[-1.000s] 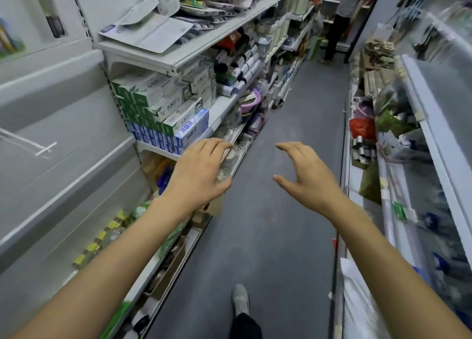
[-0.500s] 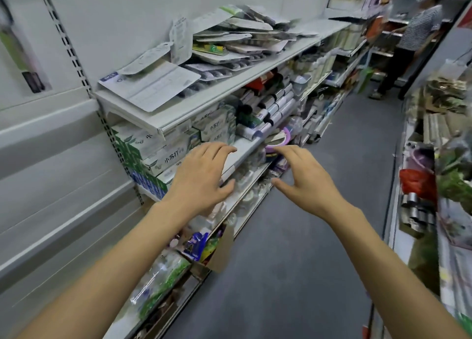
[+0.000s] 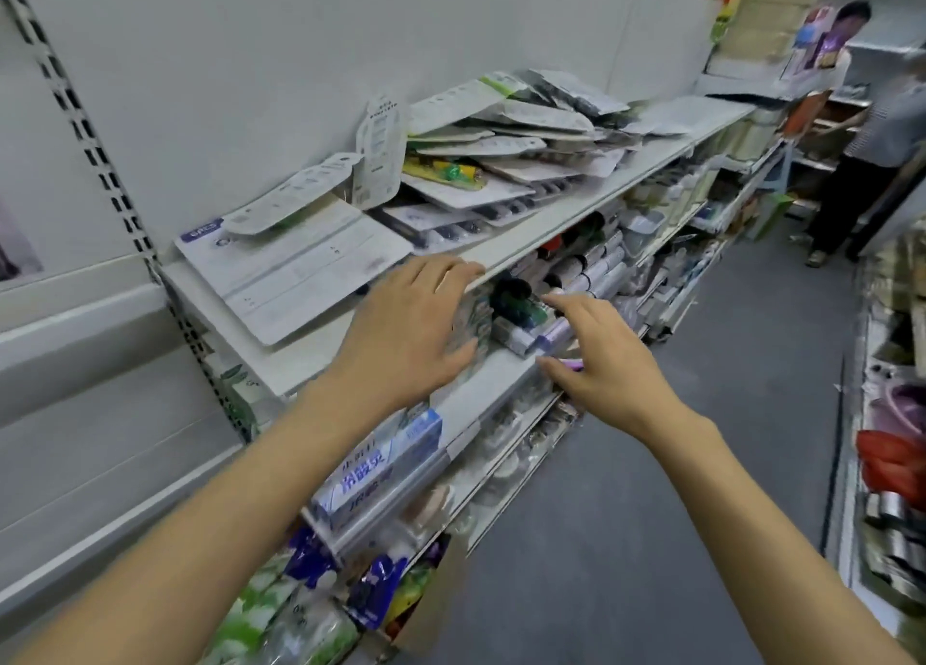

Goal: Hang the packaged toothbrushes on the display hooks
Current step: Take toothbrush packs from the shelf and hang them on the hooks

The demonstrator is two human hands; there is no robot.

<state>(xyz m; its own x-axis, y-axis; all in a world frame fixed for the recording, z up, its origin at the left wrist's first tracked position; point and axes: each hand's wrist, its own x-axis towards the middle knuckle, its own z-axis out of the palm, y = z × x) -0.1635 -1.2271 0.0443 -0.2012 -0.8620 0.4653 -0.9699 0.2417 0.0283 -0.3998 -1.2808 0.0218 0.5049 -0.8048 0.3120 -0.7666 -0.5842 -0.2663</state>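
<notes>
1. The left hand (image 3: 406, 333) reaches forward palm down, fingers loosely spread and nearly straight, holding nothing; its fingertips lie at the front edge of the upper shelf (image 3: 576, 213).
2. The right hand (image 3: 596, 364) is stretched out beside it, a little lower and to the right, fingers spread and slightly bent, thumb apart, also holding nothing. It hovers in front of the middle shelf (image 3: 481, 394), near a row of dark and white tubes (image 3: 581, 273).
3. The packaged toothbrushes (image 3: 501, 153) lie in a loose, overlapping heap on the upper shelf, just beyond and above the left hand's fingertips and up and left of the right hand. Neither hand touches them.
4. A large flat white card pack (image 3: 295, 268) lies on the same shelf, directly left of the left hand.
5. Beneath the left forearm, toothpaste boxes (image 3: 381, 464) with blue print are stacked on the middle shelf.
6. Behind the heap rises a bare white back panel (image 3: 300, 63).
7. Farther down the grey aisle floor (image 3: 701, 464) stands another person (image 3: 852, 163).
</notes>
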